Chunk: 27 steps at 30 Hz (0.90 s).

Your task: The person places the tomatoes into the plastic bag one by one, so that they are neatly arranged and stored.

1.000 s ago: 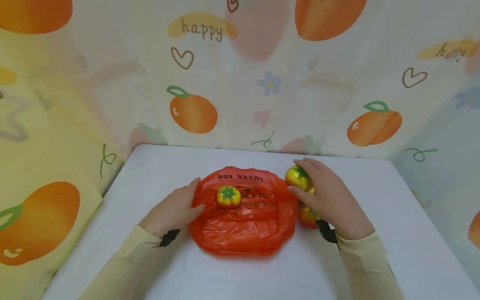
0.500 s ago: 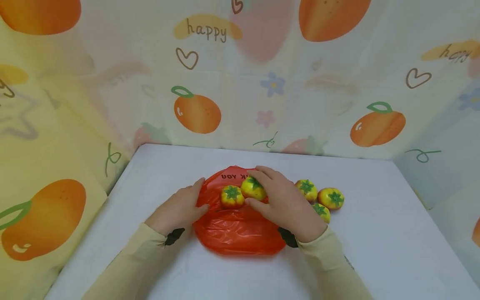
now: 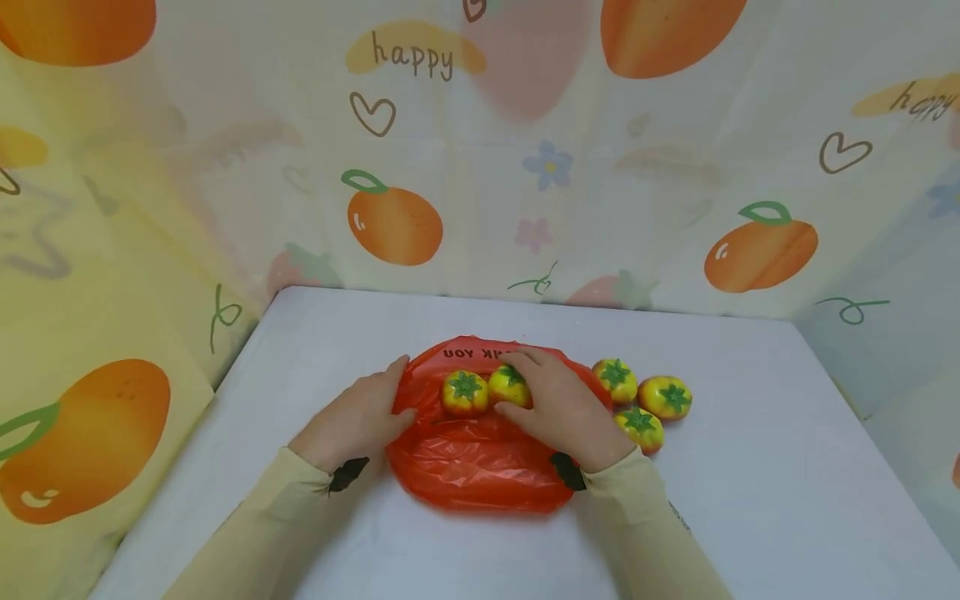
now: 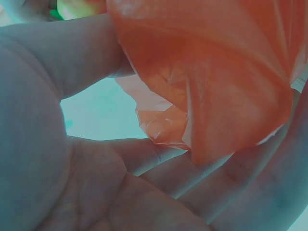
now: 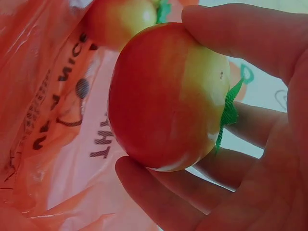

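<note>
A red plastic bag with dark lettering lies flat on the table. My right hand grips a red-and-yellow toy tomato with a green leafy top, thumb on one side and fingers on the other, over the bag's upper part. Just left of it, a second toy tomato rests on the bag. My left hand is at the bag's left edge, thumb and fingers spread wide. In the left wrist view the bag's crumpled edge lies between the thumb and the relaxed fingers.
To the right of the bag, three more toy tomatoes sit close together on the white table. A fruit-printed cloth rises behind the table and along its sides.
My right hand has carried a toy tomato leftward from the group on the right to over the bag, beside the first one, and lowered slightly. The left hand stays at the bag's edge.
</note>
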Tool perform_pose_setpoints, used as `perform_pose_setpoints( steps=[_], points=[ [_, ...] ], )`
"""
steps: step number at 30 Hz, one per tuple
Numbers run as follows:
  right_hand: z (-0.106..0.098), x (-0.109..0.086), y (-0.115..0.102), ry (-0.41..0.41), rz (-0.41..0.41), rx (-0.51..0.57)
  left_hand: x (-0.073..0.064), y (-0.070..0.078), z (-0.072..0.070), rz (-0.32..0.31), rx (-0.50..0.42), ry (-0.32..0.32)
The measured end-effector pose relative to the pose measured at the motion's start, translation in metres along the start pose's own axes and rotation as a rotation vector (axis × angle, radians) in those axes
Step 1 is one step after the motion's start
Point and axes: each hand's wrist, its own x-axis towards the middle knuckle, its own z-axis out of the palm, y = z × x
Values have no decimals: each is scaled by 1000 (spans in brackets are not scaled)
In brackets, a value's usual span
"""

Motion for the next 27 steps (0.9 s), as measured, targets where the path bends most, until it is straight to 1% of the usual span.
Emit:
perform_pose_setpoints(
  steps=[5, 9, 15, 19, 23, 27],
  points=[
    [3, 3, 4, -9, 16, 6, -1, 1, -1, 1, 9, 3],
    [7, 5, 6, -22, 46, 10, -2, 1, -2, 3, 4, 7],
    [17, 8, 7, -58, 92, 20, -3, 0, 0, -9, -9, -6],
    [22, 10, 7, -62, 79, 33, -3, 0, 1, -15, -6, -5],
    [23, 11, 7, -52, 58, 23, -3, 1, 0, -22, -9, -2],
    [24, 13, 7, -49, 70, 16, -3, 2, 0, -33, -10, 2]
  ],
)
